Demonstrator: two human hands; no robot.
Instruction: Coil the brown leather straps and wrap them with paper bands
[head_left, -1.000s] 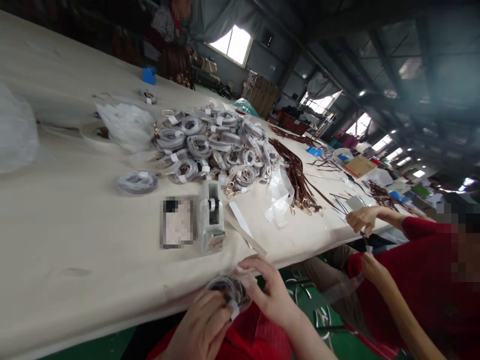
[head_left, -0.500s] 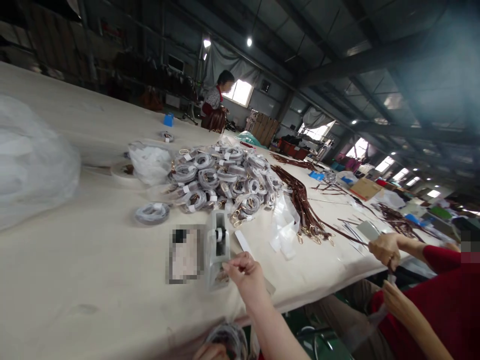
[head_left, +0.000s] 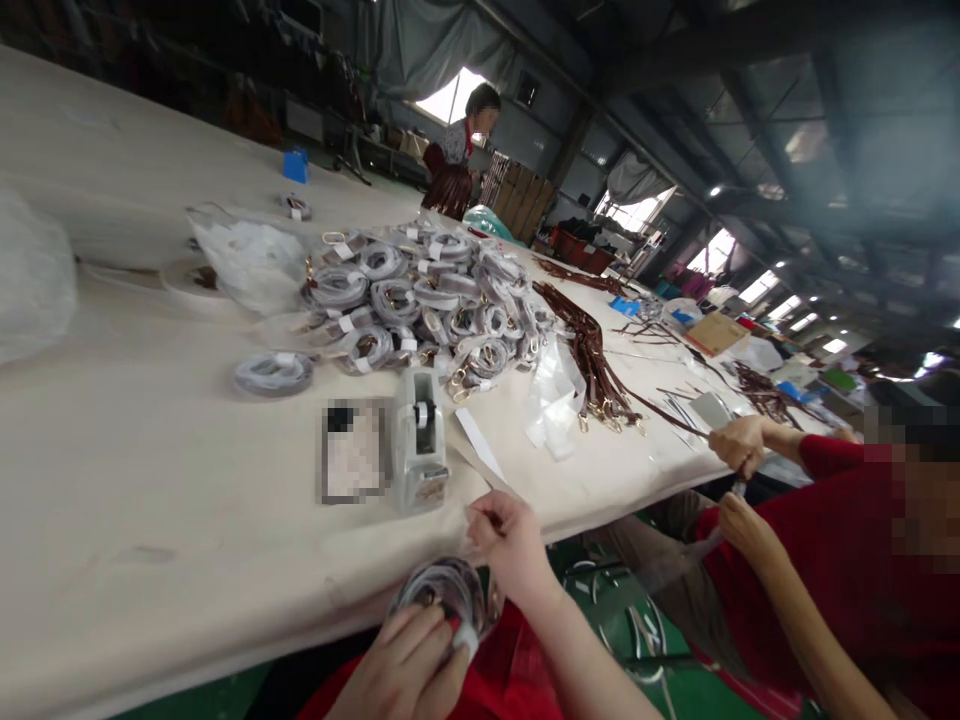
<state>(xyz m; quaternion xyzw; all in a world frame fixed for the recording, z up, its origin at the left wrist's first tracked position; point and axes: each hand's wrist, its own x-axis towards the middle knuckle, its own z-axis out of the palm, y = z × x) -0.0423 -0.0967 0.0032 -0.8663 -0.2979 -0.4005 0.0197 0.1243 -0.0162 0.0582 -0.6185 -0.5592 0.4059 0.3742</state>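
Observation:
My left hand is closed round a coiled strap in clear wrapping, held at the table's front edge. Just right of the coil, my right hand has thumb and fingers pinched together; a small piece of clear tape seems to be between them, though it is blurred. Behind my hands a grey tape dispenser stands on the table, with a white paper strip to its right. Beyond the dispenser is a large pile of wrapped coiled straps; one separate coil lies to its left.
On the cream table are a blurred-out flat item, brown straps and clear plastic. A co-worker in red sits close at right, handling a strap. Another person stands beyond the table.
My right hand has moved from the tape dispenser down toward the coil. My left hand and the coil have come further into view. The camera's view has tilted lower.

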